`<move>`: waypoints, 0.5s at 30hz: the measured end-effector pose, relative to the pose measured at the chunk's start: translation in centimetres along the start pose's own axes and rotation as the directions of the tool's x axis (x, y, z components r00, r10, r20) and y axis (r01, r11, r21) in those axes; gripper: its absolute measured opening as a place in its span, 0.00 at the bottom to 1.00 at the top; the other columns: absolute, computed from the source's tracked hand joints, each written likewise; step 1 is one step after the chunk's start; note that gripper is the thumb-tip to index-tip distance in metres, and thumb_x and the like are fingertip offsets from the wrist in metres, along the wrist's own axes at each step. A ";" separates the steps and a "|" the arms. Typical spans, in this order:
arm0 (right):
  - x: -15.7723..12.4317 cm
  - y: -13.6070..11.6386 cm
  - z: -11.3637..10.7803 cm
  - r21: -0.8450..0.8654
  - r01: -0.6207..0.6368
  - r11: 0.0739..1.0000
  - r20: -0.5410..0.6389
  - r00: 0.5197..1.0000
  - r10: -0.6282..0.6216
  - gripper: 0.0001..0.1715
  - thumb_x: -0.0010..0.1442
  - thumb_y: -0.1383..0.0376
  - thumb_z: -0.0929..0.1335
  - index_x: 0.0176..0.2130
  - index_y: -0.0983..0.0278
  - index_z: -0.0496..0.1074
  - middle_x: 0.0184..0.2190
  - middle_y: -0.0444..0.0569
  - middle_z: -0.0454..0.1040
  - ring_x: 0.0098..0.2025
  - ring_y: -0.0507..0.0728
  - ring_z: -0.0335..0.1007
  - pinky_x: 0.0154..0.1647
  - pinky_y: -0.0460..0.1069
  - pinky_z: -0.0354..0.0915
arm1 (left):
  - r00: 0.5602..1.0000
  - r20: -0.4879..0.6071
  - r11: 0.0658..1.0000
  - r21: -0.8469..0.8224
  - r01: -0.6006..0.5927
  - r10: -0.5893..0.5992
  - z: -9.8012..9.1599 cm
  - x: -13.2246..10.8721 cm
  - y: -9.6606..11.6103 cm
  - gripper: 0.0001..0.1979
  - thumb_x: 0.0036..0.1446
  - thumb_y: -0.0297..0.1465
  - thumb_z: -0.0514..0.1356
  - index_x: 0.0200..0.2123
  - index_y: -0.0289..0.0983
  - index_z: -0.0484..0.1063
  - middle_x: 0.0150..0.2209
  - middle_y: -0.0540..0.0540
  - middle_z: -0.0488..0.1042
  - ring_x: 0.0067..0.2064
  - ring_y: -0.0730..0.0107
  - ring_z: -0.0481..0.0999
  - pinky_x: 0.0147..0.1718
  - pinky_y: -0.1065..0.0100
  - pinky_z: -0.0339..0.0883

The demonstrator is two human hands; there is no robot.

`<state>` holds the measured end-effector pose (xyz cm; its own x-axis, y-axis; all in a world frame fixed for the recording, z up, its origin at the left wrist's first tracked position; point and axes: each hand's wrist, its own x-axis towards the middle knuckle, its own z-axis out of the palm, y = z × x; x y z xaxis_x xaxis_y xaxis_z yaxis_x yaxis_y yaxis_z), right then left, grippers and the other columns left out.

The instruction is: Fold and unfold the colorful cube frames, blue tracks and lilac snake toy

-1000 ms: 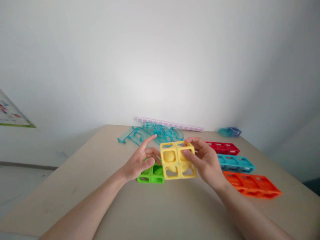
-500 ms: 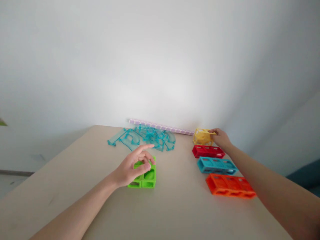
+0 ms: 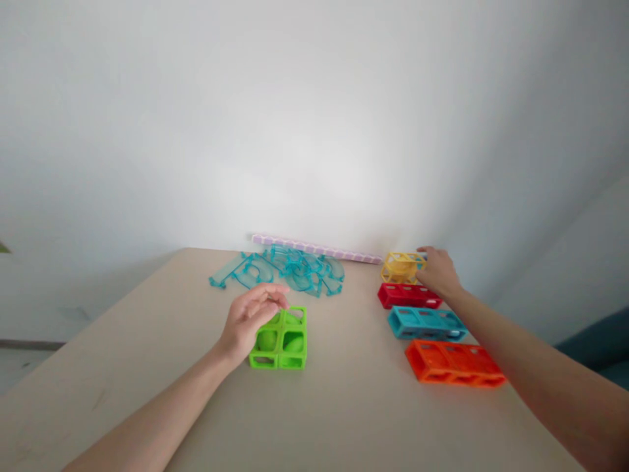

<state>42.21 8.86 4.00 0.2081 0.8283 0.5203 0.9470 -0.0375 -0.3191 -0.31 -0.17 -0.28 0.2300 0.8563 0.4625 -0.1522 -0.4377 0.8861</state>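
Observation:
My left hand [image 3: 248, 321] lies on the table with its fingers loosely curled, the fingertips touching the top left edge of a green cage-like block [image 3: 281, 339] that holds green balls. My right hand [image 3: 438, 271] is stretched out to the far right of the table. Its fingers are closed on the right side of a yellow cage block [image 3: 399, 267], which sits on the table just behind a red block [image 3: 407, 296].
A teal block [image 3: 425, 324] and an orange block [image 3: 455, 372] lie in a row in front of the red one. Clear blue track pieces [image 3: 285, 269] and a pale purple strip [image 3: 314, 249] lie at the table's far edge by the white wall.
My right hand carried the yellow block from above the green block to the far right and set it behind the red block. My left hand has dropped onto the green block.

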 end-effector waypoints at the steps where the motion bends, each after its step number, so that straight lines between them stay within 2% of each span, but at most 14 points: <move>1: -1.1 -1.9 -0.6 -0.020 0.032 0.999 -0.046 0.998 -0.033 0.31 0.44 0.74 0.66 0.50 0.67 0.69 0.47 0.59 0.70 0.50 0.65 0.66 0.52 0.58 0.60 | 0.998 -0.069 1.000 0.014 -0.014 0.015 -0.1 0.1 -0.4 0.13 0.55 0.29 0.57 0.44 0.35 0.72 0.36 0.44 0.74 0.41 0.63 0.72 0.44 0.63 0.63; 2: -2.5 -4.2 -1.1 -0.051 0.127 0.991 -0.098 0.986 -0.132 0.27 0.47 0.72 0.65 0.49 0.66 0.69 0.47 0.59 0.69 0.51 0.66 0.65 0.52 0.58 0.59 | 0.992 -0.122 0.999 0.046 -0.009 0.014 -0.1 0.2 -0.7 0.13 0.53 0.28 0.57 0.42 0.35 0.73 0.37 0.44 0.74 0.42 0.63 0.72 0.45 0.63 0.62; 4: -6.3 -9.3 -1.7 0.027 0.297 0.955 -0.076 0.953 -0.294 0.17 0.56 0.67 0.64 0.46 0.66 0.70 0.44 0.57 0.72 0.47 0.63 0.68 0.50 0.55 0.61 | 0.983 -0.178 0.987 0.151 0.061 -0.034 -0.1 0.5 -1.3 0.15 0.48 0.25 0.56 0.40 0.36 0.74 0.38 0.45 0.74 0.44 0.61 0.71 0.45 0.63 0.62; 6: -10.6 -14.5 -1.3 0.150 0.287 0.946 0.124 0.944 -0.306 0.18 0.61 0.59 0.62 0.46 0.65 0.69 0.38 0.54 0.75 0.38 0.60 0.72 0.41 0.52 0.64 | 0.975 -0.199 0.955 0.257 0.150 -0.100 -0.1 0.6 -1.8 0.17 0.44 0.24 0.55 0.39 0.36 0.74 0.38 0.46 0.74 0.43 0.61 0.71 0.44 0.63 0.62; 8: -14.3 -18.6 -0.1 0.205 0.243 0.948 0.337 0.892 -0.301 0.25 0.62 0.49 0.61 0.44 0.66 0.71 0.33 0.55 0.76 0.35 0.61 0.72 0.36 0.52 0.63 | 0.969 -0.206 0.929 0.313 0.196 -0.135 -0.1 0.7 -2.1 0.18 0.44 0.24 0.55 0.40 0.36 0.74 0.37 0.46 0.74 0.43 0.61 0.71 0.45 0.62 0.62; 9: -15.6 -20.0 0.7 0.212 0.215 0.953 0.409 0.867 -0.286 0.27 0.61 0.46 0.61 0.39 0.66 0.71 0.30 0.55 0.75 0.33 0.61 0.72 0.32 0.51 0.61 | 0.968 -0.204 0.924 0.322 0.207 -0.146 -0.2 0.7 -2.2 0.17 0.45 0.25 0.55 0.40 0.36 0.74 0.37 0.46 0.75 0.43 0.61 0.72 0.46 0.61 0.63; 10: -16.5 -20.9 1.4 0.228 0.203 0.952 0.438 0.852 -0.286 0.26 0.61 0.46 0.61 0.35 0.65 0.71 0.28 0.55 0.74 0.31 0.60 0.71 0.30 0.50 0.59 | 0.968 -0.198 0.921 0.324 0.215 -0.156 -0.2 0.6 -2.3 0.16 0.47 0.26 0.55 0.40 0.36 0.74 0.38 0.45 0.75 0.43 0.61 0.73 0.47 0.61 0.63; 12: -17.2 -21.6 2.8 0.299 0.198 0.934 0.421 0.851 -0.315 0.20 0.62 0.51 0.61 0.31 0.64 0.69 0.27 0.52 0.73 0.28 0.57 0.67 0.27 0.49 0.55 | 0.970 -0.176 0.921 0.323 0.218 -0.168 -0.1 0.5 -2.2 0.14 0.49 0.27 0.55 0.40 0.36 0.74 0.38 0.45 0.75 0.44 0.61 0.73 0.48 0.61 0.63; 15: -17.0 -20.9 3.7 0.447 0.200 0.872 0.359 0.853 -0.380 0.13 0.61 0.58 0.63 0.28 0.62 0.64 0.25 0.46 0.68 0.26 0.54 0.63 0.26 0.47 0.54 | 0.975 -0.154 0.928 0.314 0.202 -0.160 0.1 0.5 -1.7 0.13 0.51 0.27 0.56 0.40 0.36 0.74 0.38 0.45 0.76 0.43 0.62 0.74 0.48 0.62 0.63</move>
<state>17.95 -2.33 -1.11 -0.2697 0.9211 0.2806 0.7579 0.3829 -0.5283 0.15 1.00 -1.59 0.1001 0.9472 0.3047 0.2075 -0.3193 0.9246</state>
